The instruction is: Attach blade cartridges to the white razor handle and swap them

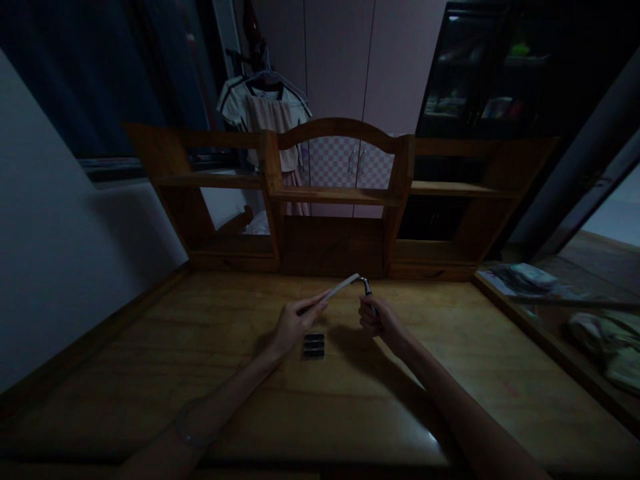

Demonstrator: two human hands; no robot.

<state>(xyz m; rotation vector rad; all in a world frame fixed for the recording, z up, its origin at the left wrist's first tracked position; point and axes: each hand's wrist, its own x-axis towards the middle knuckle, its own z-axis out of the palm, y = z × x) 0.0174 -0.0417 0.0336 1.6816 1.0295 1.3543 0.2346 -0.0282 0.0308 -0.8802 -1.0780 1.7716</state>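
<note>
Dim room, head view: pale wardrobe doors (337,60) at top center, dark curtain (75,73) upper left, shirt (233,103) on a hanger left of the doors. Wooden shelf unit (335,195) spans the back of a wooden desk (280,413); crumpled cloth (623,353) at right edge.

Pale strip (343,286) is just above frame center, raised over the desk. Thin and straight, long axis slanting from lower left to upper right, far end pointing up and right toward the tool (369,288). Tool has a dark handle, running up and slightly left; its shiny head bends left to the strip's end. Touching or just beside, can't tell.

Left hand (294,323) pinches the strip's lower end between thumb and fingers. Right hand (379,317) has fingers wrapped around the tool handle. Small black bars (314,346) lie stacked in rows on the desk, near the left hand, long axes running across the frame. Clear bracelet (181,427) on the left forearm, lower left. Markings on strip, tool and bars too small and dark to read.
</note>
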